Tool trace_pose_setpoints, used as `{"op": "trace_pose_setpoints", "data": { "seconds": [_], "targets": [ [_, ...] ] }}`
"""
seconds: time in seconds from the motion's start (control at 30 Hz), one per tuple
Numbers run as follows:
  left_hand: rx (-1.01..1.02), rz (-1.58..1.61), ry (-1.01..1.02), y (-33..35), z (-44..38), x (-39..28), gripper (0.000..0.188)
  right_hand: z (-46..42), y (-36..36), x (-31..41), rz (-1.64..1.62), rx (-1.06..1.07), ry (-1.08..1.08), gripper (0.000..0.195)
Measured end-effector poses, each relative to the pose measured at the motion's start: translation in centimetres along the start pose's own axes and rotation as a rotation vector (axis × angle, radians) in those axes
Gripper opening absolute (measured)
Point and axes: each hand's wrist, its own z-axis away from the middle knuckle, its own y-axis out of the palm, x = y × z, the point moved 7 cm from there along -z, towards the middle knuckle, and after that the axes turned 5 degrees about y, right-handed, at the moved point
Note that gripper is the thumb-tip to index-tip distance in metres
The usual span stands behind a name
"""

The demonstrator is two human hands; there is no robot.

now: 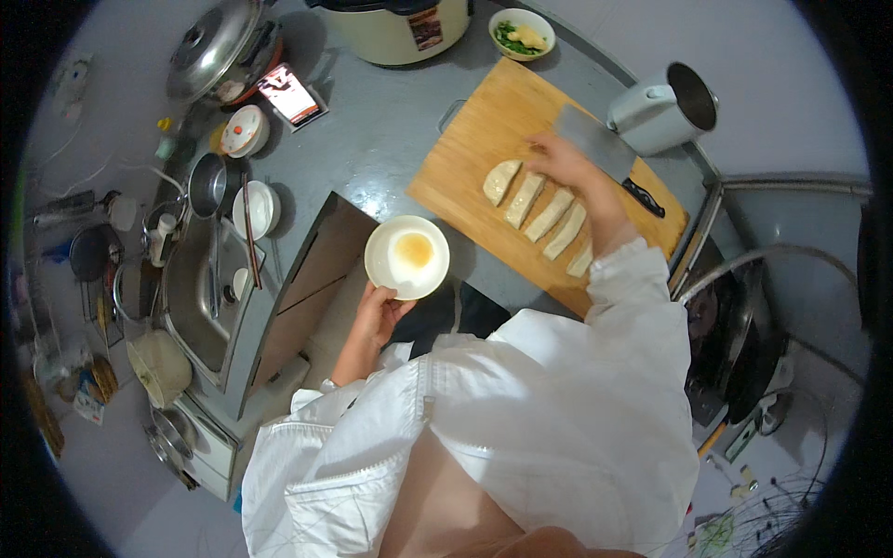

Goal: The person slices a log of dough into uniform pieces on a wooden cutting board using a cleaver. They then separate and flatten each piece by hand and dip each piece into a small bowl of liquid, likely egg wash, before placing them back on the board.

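My left hand (pixel 380 312) holds a white bowl (pixel 373 259) by its near rim; a little yellowish liquid (pixel 414 250) lies in the bottom. Over a wooden cutting board (pixel 481 132), my right hand (pixel 556 159) reaches to the far ends of several dough pieces (pixel 550 214). Its fingers are partly hidden, and I cannot tell whether they touch the dough. The pieces lie side by side; the leftmost is a rounded end piece (pixel 501 183), and the rightmost is partly behind my forearm. A cleaver (pixel 596 143) with a black handle lies on the board, beyond my right forearm.
Beyond the board stand a bowl of chopped greens (pixel 520 40), a rice cooker (pixel 398 35) and a light blue pitcher (pixel 652 115). To the left are a lit phone (pixel 289 96), a lidded pan (pixel 216 52), bowls with chopsticks (pixel 251 230) and a steel sink (pixel 199 307). A wok (pixel 757 356) is at right.
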Motion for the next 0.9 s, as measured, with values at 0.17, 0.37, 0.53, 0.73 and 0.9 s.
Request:
{"op": "trace_pose_setpoints", "data": {
  "seconds": [0.17, 0.37, 0.53, 0.73, 0.9],
  "targets": [
    [0.024, 0.007, 0.000, 0.0, -0.5, 0.0, 0.050, 10.5, -9.2, -6.1, 0.006, -0.217, 0.146, 0.042],
    [0.096, -0.030, -0.011, 2.9, -0.8, -0.7, 0.049, 23.4, -6.3, -15.8, 0.131, -0.395, 0.671, 0.036],
    [0.137, -0.082, -0.027, 4.6, -1.0, -0.6, 0.051, 25.1, -1.7, -17.3, -0.111, -0.453, 0.719, 0.037],
    [0.169, -0.129, -0.024, 6.2, -0.8, 0.2, 0.053, 23.8, 1.4, -20.2, -0.424, -0.551, 0.526, 0.030],
    [0.161, -0.103, -0.009, 5.9, -0.9, 1.2, 0.052, 26.9, 0.5, -19.5, -0.543, -0.631, 0.727, 0.028]
  ]
}}
